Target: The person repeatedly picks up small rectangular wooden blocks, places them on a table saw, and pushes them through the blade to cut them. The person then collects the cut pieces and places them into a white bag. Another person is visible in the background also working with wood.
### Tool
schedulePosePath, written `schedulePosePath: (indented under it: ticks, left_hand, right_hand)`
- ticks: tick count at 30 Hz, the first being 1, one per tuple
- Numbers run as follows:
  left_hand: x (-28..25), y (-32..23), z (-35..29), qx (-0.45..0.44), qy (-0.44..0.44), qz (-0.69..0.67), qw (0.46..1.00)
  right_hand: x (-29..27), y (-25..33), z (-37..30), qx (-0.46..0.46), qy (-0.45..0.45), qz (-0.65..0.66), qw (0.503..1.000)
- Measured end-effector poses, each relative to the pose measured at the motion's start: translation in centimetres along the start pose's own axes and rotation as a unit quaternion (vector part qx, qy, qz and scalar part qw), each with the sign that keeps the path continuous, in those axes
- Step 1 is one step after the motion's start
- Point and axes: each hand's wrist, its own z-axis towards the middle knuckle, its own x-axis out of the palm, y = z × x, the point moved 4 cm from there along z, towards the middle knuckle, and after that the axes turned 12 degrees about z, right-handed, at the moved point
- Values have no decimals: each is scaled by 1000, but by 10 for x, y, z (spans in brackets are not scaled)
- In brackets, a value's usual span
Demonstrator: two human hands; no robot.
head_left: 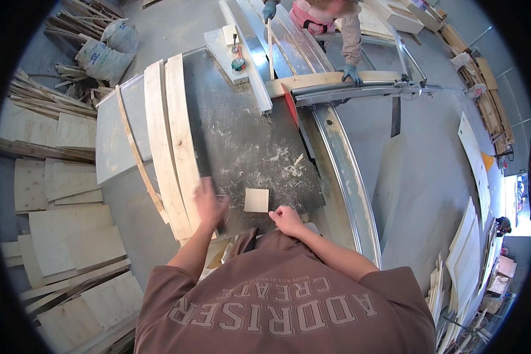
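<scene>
A small square piece of pale wood (256,200) lies flat on the dark saw table (236,135) near its front edge. My right hand (288,220) is closed, fingers curled, at the square's lower right corner; whether it touches the wood or pinches anything is hidden. To the left of the square, my left hand (211,203) is smeared by motion beside the long pale boards (180,135). Its fingers cannot be made out clearly.
Across the table, a co-worker's gloved hand (351,75) rests on a board (312,81) along the metal fence (336,94). A red guard (290,106) stands beside it. Sawdust and chips (289,168) litter the tabletop. Stacked wood panels (74,236) line the left.
</scene>
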Motion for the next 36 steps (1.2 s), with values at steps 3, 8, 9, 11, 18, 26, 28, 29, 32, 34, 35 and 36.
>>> schedulePosePath:
  ticks: [3, 8, 9, 11, 18, 26, 28, 29, 32, 34, 35, 36]
  left_hand:
    - [11, -63, -26, 208, 94, 21, 973]
    - [61, -102, -22, 285, 121, 116, 944]
    - [63, -105, -19, 279, 128, 117, 945]
    - [65, -107, -13, 266, 141, 120, 946]
    - [60, -106, -21, 240, 116, 163, 950]
    - [52, -113, -35, 191, 145, 149, 959]
    - [41, -114, -37, 175, 136, 112, 969]
    - [38, -113, -38, 159, 136, 80, 975]
    - [25, -107, -44, 94, 127, 12, 987]
    - [16, -98, -52, 46, 118, -20, 992]
    - [12, -92, -58, 22, 113, -33, 993]
    - [10, -85, -65, -4, 107, -47, 993]
  right_hand:
    - [1, 2, 5, -6, 2, -8, 1000]
    - [2, 11, 1, -26, 11, -44, 999]
    - [0, 8, 1, -28, 10, -45, 999]
    - [-5, 2, 1, -29, 7, -40, 999]
    - [-21, -4, 8, -22, -17, -36, 999]
    - [-43, 30, 26, -62, -55, -128, 988]
    - [-58, 39, 43, -128, -126, -155, 972]
    - [-67, 46, 55, -142, -146, -205, 957]
    - [-102, 58, 109, -129, -208, -278, 929]
    - [-122, 68, 141, -136, -247, -309, 908]
    - [-128, 71, 154, -147, -244, -320, 904]
    - [-133, 74, 166, -159, -239, -330, 899]
